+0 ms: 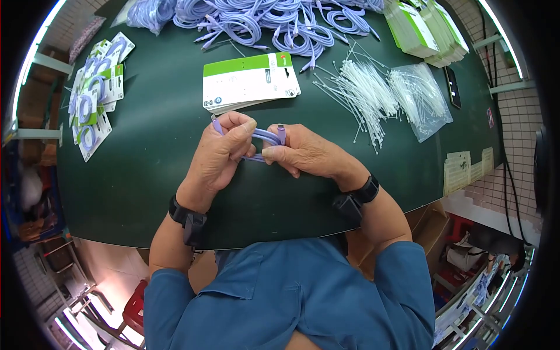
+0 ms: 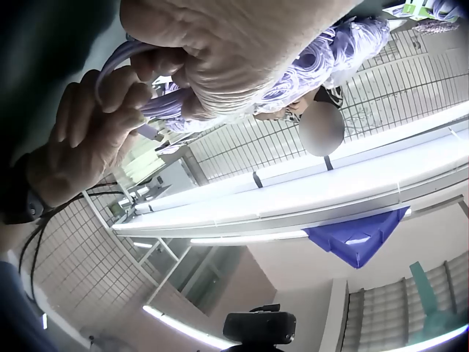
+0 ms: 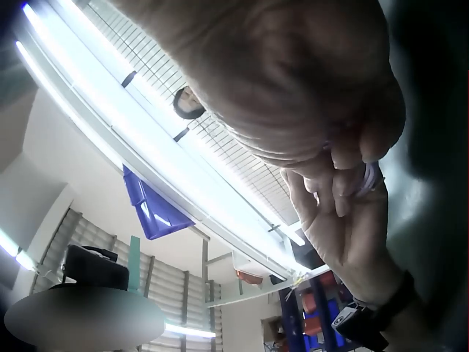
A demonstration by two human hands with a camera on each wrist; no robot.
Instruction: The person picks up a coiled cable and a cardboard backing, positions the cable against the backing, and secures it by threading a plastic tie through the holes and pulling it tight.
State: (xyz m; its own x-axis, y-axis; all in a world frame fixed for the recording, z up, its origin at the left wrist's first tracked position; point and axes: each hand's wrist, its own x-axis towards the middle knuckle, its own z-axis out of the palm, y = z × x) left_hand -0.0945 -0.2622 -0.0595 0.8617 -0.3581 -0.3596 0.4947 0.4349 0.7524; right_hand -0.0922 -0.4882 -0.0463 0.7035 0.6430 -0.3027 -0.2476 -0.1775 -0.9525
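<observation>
- Pinching a looped purple cable (image 1: pixel 266 136): left grip (image 1: pixel 219 149) and right grip (image 1: pixel 307 153).
- Stacked cards (image 1: pixel 251 81) just beyond left grip.
- White cable ties (image 1: pixel 368 87) beyond right grip.

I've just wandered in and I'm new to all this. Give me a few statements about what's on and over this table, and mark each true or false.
1. The person's left grip and right grip both hold a lilac cable. True.
2. Both ends of that cable are hidden. False: two connectors show in the head view.
3. The stack of cards lies right of the loose white ties. False: it lies left of the loose white ties.
4. A dark phone lies just right of the clear bag. True.
5. The tabletop is red. False: the tabletop is dark green.
</observation>
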